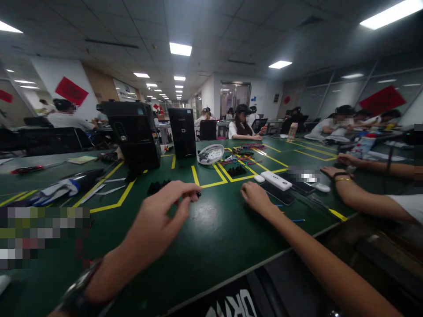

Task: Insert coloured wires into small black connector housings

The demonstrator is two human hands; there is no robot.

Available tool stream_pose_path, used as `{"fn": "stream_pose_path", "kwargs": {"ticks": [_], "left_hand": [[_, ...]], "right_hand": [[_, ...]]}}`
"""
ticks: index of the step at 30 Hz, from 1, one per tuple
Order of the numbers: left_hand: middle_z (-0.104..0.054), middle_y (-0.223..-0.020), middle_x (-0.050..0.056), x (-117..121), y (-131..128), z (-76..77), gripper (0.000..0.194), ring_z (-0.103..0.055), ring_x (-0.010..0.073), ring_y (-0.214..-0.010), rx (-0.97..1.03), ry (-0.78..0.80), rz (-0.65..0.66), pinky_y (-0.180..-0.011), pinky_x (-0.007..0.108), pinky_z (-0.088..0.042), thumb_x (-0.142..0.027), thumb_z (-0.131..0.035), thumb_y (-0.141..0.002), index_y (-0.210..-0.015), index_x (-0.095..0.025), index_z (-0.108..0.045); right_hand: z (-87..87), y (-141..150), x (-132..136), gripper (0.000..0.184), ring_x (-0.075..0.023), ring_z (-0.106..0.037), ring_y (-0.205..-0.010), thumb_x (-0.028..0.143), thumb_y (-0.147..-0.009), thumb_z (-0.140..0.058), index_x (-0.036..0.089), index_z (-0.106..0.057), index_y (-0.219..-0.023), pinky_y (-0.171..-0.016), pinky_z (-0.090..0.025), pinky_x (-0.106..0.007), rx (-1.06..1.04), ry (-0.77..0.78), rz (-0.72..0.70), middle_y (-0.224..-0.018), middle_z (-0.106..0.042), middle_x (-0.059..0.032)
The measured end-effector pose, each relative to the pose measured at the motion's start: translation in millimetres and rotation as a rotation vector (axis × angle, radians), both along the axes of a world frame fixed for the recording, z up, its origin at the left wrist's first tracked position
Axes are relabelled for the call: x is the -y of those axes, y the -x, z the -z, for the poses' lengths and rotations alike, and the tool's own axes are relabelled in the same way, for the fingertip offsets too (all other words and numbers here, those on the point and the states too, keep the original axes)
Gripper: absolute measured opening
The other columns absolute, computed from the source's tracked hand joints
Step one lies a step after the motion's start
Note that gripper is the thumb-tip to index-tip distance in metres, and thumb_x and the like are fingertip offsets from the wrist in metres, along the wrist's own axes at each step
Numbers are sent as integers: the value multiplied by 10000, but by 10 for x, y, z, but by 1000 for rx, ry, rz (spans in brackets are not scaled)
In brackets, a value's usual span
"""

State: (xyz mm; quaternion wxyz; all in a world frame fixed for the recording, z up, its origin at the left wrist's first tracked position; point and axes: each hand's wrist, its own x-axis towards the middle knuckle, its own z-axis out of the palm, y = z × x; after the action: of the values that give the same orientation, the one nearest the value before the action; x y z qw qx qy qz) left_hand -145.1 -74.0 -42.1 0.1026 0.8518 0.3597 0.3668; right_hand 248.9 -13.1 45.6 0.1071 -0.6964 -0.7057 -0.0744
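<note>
My left hand [161, 211] is raised over the green table [211, 237], its thumb and index finger pinching a small black piece [198, 194] that is mostly hidden. Just behind that hand lies a pile of small black parts [157, 186], partly covered by it. My right hand [257, 196] rests on the table with its fingers curled in; whatever they may hold is hidden. Close to its right are a dark phone [279, 193] and a white power bank [276, 180]. A second pile of black parts [236, 171] lies inside a yellow-taped rectangle.
Two black computer cases [132, 134] stand at the back left. A white basket [211, 154] and coloured wires [247, 152] lie mid-table. At the right, another person's arms [355, 191] rest on the table. A screwdriver [29, 168] lies far left.
</note>
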Motion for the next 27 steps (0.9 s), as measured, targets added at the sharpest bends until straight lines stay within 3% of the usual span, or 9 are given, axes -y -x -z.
{"fn": "stream_pose_path", "kwargs": {"ticks": [2, 3, 5, 8, 10, 13, 17, 22, 27], "left_hand": [[-485, -1313, 87, -599, -548, -573, 531, -469, 259, -1182, -66, 65, -64, -966, 416, -406, -415, -453, -871, -1363, -233, -373], [-459, -1333, 123, -827, -775, -758, 611, -443, 283, -1207, -104, 112, -125, -973, 429, -390, -456, -470, -851, -1384, -192, -333], [-393, -1371, 202, -1124, -1088, -876, 743, -375, 335, -1256, -164, 199, -299, -970, 458, -364, -537, -482, -811, -1390, -115, -285], [-371, -1369, 234, -1298, -1253, -638, 713, -336, 379, -1258, -238, 277, -539, -935, 513, -346, -572, -447, -803, -1333, -108, -336], [-434, -1305, 216, -1340, -1254, -453, 615, -368, 375, -1215, -270, 284, -584, -925, 516, -339, -561, -449, -804, -1237, -126, -423], [-504, -1194, 171, -1367, -1216, -362, 478, -416, 345, -1147, -241, 243, -507, -906, 465, -366, -506, -510, -792, -1113, -154, -481], [-521, -1106, 104, -1328, -1189, -458, 434, -492, 269, -1057, -17, 211, -303, -896, 385, -409, -311, -634, -728, -1098, -194, -439], [-566, -1040, 49, -1179, -1233, -503, 586, -615, 165, -833, 521, 579, -71, -787, 338, -507, -148, -634, -704, -1153, -239, -268], [-526, -1208, 102, -1073, -1185, -431, 742, -663, 143, -806, 1160, 837, 172, -854, 384, -516, -46, -692, -647, -1166, -281, -216]], "right_hand": [[30, -294, 111, 220, -224, -591, -886, 300, -902, -472, 147, -630, -926, -745, -410, -296, 5, 89, 143, -964, -617, -126], [54, -391, 152, 225, -228, -599, -883, 329, -891, -496, 155, -634, -925, -724, -413, -295, -1, 122, 183, -974, -619, -126], [101, -494, 204, 234, -231, -608, -887, 362, -876, -524, 166, -639, -932, -705, -416, -293, -16, 156, 220, -1000, -619, -128], [122, -520, 229, 216, -235, -612, -900, 340, -876, -521, 168, -638, -937, -704, -416, -299, -20, 146, 245, -1024, -619, -134], [75, -532, 225, 208, -242, -612, -914, 313, -883, -495, 171, -637, -936, -707, -413, -304, -14, 128, 274, -1023, -627, -136], [-94, -588, 202, 246, -252, -619, -903, 306, -903, -435, 171, -632, -962, -706, -406, -310, -27, 50, 352, -971, -655, -138], [-420, -530, 136, 288, -222, -629, -784, 335, -912, -400, 160, -611, -1001, -671, -394, -284, -143, -197, 291, -850, -679, -104], [-642, 188, 8, 298, -177, -601, -679, 359, -919, -388, 157, -599, -978, -647, -396, -251, -343, -464, -79, -766, -659, -61], [-293, 1137, -153, 256, -167, -603, -661, 281, -917, -394, 159, -599, -1008, -641, -417, -245, -425, -439, -429, -765, -659, -50]]}}
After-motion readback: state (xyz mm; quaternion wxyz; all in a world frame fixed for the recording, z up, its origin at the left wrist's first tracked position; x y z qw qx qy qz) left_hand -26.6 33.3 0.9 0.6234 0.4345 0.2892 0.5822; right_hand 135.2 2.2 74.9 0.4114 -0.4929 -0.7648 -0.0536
